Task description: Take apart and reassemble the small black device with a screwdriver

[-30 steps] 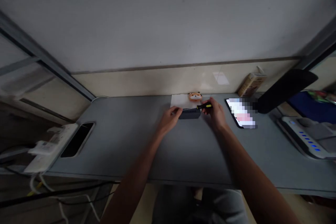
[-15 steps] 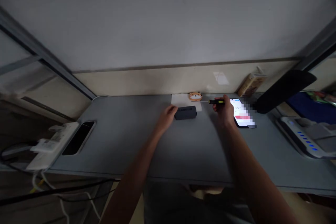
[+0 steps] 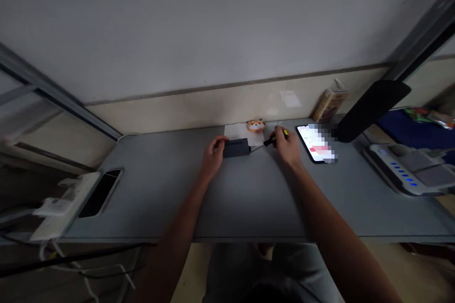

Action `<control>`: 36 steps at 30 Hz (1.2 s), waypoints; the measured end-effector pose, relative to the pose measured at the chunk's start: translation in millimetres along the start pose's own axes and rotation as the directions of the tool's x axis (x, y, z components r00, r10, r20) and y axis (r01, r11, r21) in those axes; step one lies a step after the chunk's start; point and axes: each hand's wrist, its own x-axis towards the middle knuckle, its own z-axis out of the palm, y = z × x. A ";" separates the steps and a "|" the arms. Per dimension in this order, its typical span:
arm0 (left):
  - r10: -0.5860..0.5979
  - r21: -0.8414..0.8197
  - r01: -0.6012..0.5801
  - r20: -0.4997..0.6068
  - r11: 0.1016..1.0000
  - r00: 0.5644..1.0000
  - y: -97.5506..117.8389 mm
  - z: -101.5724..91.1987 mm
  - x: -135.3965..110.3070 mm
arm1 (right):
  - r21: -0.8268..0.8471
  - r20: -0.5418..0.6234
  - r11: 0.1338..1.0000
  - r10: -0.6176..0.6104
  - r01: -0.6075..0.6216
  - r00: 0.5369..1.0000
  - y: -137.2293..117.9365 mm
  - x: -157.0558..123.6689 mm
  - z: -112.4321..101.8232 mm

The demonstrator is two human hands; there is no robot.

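Observation:
My left hand (image 3: 214, 152) grips the left end of a dark grey box (image 3: 237, 147) with a row of vent slots along its top. In my right hand (image 3: 287, 147) is a screwdriver (image 3: 270, 141) with a black and yellow handle, fingers closed round it. Its thin shaft points left and down, the tip at or very near a small black part on the box's right end; whether it touches I cannot tell. Behind the box lie a white sheet of paper (image 3: 234, 130) and a small orange animal-face item (image 3: 256, 126).
To the right lie a lit phone (image 3: 316, 144), a carton (image 3: 330, 105), a black upright object (image 3: 373, 110) and a power strip with blue lights (image 3: 401, 170). A dark-screened phone (image 3: 101, 192) and a white power strip (image 3: 66, 208) sit left. A wall backs the grey desk (image 3: 241, 203).
The screwdriver has come left and down, from level behind the box to its right end. My left hand keeps hold of the box. The whole view has shifted a little.

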 end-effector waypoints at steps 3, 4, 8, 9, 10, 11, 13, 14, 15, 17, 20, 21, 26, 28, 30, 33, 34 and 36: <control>0.105 0.078 -0.107 0.026 0.991 0.994 -1.4 -3.1 -3.4 | 0.023 -0.011 0.999 0.049 -0.049 0.999 1.5 0.8 1.4; 0.132 0.114 -0.137 0.053 0.984 0.990 -1.9 -5.3 -4.3 | 0.031 -0.019 0.997 0.068 -0.067 0.998 2.2 1.6 1.2; 0.213 0.190 -0.244 0.169 0.951 0.962 -3.6 -15.4 -7.5 | 0.058 -0.053 0.988 0.147 -0.144 0.988 3.4 4.1 0.2; 0.231 0.191 -0.268 0.192 0.944 0.954 -4.2 -17.2 -8.0 | 0.065 -0.054 0.985 0.166 -0.163 0.985 3.0 4.2 0.1; 0.247 0.189 -0.286 0.205 0.940 0.947 -4.9 -18.4 -8.3 | 0.072 -0.053 0.980 0.187 -0.183 0.981 2.4 4.1 0.0; 0.254 0.185 -0.293 0.208 0.938 0.945 -5.7 -18.9 -8.2 | 0.079 -0.051 0.976 0.208 -0.203 0.977 1.6 3.8 0.0; 0.239 0.175 -0.273 0.190 0.946 0.952 -7.6 -18.2 -7.0 | 0.080 -0.064 0.968 0.242 -0.236 0.968 -0.1 2.9 0.0; 0.219 0.169 -0.248 0.176 0.954 0.960 -8.6 -17.4 -6.1 | 0.074 -0.079 0.966 0.254 -0.249 0.964 -0.9 2.5 0.0; 0.195 0.161 -0.221 0.162 0.962 0.967 -9.5 -16.3 -5.0 | 0.067 -0.094 0.964 0.264 -0.258 0.960 -1.4 2.0 0.1; 0.155 0.134 -0.175 0.146 0.975 0.977 -11.3 -14.2 -2.9 | 0.063 -0.095 0.959 0.283 -0.278 0.954 -2.0 1.4 0.4; 0.123 0.080 -0.133 0.112 0.988 0.986 -14.2 -11.5 -0.9 | 0.105 -0.011 0.933 0.346 -0.343 0.938 -2.5 1.4 0.9; 0.119 0.064 -0.126 0.102 0.990 0.988 -15.3 -10.8 -0.4 | 0.120 0.022 0.922 0.369 -0.369 0.929 -2.9 1.5 0.9; 0.128 0.024 -0.129 0.051 0.991 0.991 -21.3 -7.7 2.2 | 0.162 0.082 0.876 0.447 -0.455 0.891 -7.4 1.6 0.1; 0.118 0.022 -0.118 0.026 0.993 0.993 -23.1 -7.1 3.8 | 0.181 0.072 0.870 0.453 -0.458 0.889 -9.1 1.5 -0.2; 0.104 0.025 -0.105 0.011 0.994 0.994 -24.3 -6.9 5.6 | 0.191 0.080 0.868 0.453 -0.459 0.888 -10.3 1.4 -0.5; 0.102 0.022 -0.102 0.001 0.995 0.995 -24.8 -6.4 7.7 | 0.202 0.117 0.860 0.454 -0.468 0.884 -11.6 1.5 -0.9; 0.105 0.020 -0.105 -0.003 0.994 0.995 -24.8 -6.0 8.2 | 0.204 0.123 0.857 0.457 -0.473 0.881 -11.8 1.5 -1.0; 0.110 0.016 -0.110 -0.014 0.994 0.994 -25.0 -5.0 8.9 | 0.208 0.120 0.857 0.457 -0.472 0.882 -11.7 1.4 -0.6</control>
